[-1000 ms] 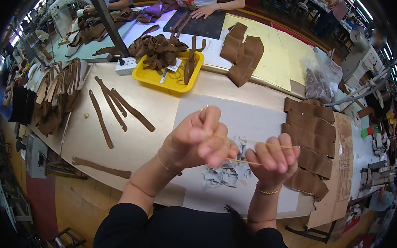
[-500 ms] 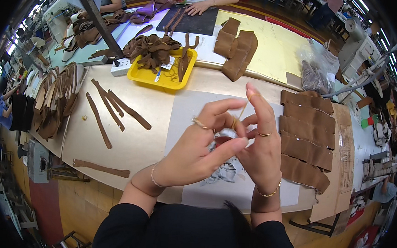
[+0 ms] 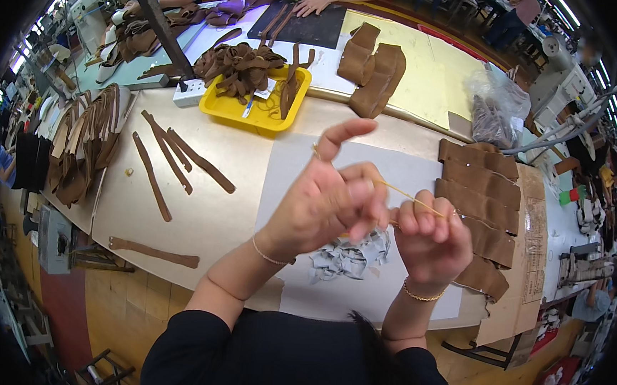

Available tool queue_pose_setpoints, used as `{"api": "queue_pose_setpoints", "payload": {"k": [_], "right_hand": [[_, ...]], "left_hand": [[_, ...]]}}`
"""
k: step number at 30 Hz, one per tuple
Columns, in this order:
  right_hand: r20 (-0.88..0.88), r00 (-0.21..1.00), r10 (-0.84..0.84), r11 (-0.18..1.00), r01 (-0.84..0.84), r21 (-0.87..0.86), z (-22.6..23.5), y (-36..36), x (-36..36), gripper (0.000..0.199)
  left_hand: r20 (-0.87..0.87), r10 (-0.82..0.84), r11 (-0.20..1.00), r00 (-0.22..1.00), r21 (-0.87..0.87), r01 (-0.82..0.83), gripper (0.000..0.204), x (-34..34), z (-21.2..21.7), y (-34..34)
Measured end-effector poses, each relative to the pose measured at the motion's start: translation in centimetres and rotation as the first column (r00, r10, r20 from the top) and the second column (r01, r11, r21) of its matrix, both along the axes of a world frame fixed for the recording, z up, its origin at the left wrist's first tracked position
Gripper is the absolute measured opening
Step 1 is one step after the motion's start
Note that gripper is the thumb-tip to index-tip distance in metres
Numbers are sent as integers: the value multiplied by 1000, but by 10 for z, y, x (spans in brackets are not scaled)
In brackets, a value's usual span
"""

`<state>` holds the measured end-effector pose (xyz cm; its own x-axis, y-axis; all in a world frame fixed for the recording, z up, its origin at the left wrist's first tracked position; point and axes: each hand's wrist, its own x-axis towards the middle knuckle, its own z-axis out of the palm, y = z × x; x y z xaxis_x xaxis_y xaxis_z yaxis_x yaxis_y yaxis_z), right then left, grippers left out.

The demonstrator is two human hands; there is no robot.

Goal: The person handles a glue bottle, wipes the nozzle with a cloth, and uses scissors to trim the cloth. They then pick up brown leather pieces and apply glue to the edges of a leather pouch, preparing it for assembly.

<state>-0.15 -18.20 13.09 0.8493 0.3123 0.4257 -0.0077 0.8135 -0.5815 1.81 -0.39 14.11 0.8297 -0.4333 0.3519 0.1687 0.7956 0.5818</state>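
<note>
A thin yellow rubber band (image 3: pixel 412 197) is stretched taut between my two hands above the table. My left hand (image 3: pixel 325 204) grips one end with its curled fingers, while its index finger sticks up and out. On the other side my right hand (image 3: pixel 432 237) is closed round the other end, fingers folded in. Beneath them a crumpled pile of pale grey scraps (image 3: pixel 350 256) lies on a grey sheet (image 3: pixel 296 163), partly hidden by my hands. Just right of my right hand, brown fabric pieces (image 3: pixel 476 197) lie overlapped in a row.
A yellow tray (image 3: pixel 252 122) holds brown strips and yellow bands. Loose brown strips (image 3: pixel 154 176) lie at the left, near hanging brown pieces (image 3: pixel 86 145). Brown panels (image 3: pixel 377 79) lie on yellow sheets beyond. Across the table, a co-worker's hand (image 3: pixel 314 5) rests by a black mat (image 3: pixel 295 25).
My hands have drawn apart, the right one moving right and down with its fingers folding in. The yellow band now spans between them, and the grey scraps show more.
</note>
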Motion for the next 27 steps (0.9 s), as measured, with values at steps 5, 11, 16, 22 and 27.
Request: {"api": "queue_pose_setpoints", "payload": {"k": [5, 11, 16, 22, 27], "right_hand": [[45, 998, 31, 997, -34, 70, -7, -3, 10, 37], [275, 646, -712, 422, 707, -567, -17, -25, 4, 31], [242, 783, -573, 281, 465, -840, -70, -11, -7, 30], [647, 604, -466, -36, 718, -695, -98, 6, -13, 20], [695, 536, -479, -83, 761, -644, -99, 0, -12, 7]], "left_hand": [[277, 299, 841, 913, 375, -389, 47, 10, -12, -3], [552, 225, 654, 803, 526, -544, 17, 19, -42, 16], [650, 67, 502, 757, 634, -589, 11, 15, -66, -7], [659, 73, 455, 749, 646, -613, 19, 21, -98, -27], [591, 102, 474, 800, 679, -561, 23, 16, -116, -29]]}}
